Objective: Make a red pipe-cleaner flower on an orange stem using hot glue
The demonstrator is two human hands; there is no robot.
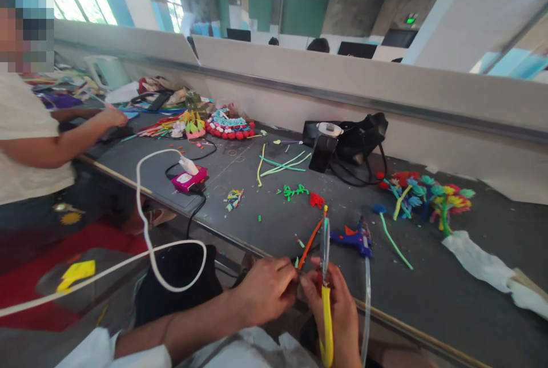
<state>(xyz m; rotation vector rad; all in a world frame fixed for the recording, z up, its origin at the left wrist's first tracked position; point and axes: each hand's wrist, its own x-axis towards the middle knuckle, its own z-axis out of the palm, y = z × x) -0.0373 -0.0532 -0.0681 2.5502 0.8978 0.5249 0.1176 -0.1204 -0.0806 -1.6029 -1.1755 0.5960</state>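
Note:
My right hand [338,311] is wrapped round scissors with yellow handles [326,328], the blades pointing up and away from me. The fingers of my left hand [272,288] are pinched close to my right fingertips, above the table's near edge. An orange pipe cleaner [310,245] runs down to the pinched fingers of my left hand, its lower end hidden there. Beyond the scissors lie a red bunch of curled pipe cleaner [317,200] and a green one [294,191]. Just right of the blades, a blue glue gun [353,238] rests on the table.
Pipe-cleaner flowers [449,202] and a green stem [396,242] lie to the right. A black bag [363,140] stands at the back. Left are a pink power block [189,178], a white cable [143,208], clippings [234,199] and a co-worker's arm [81,137].

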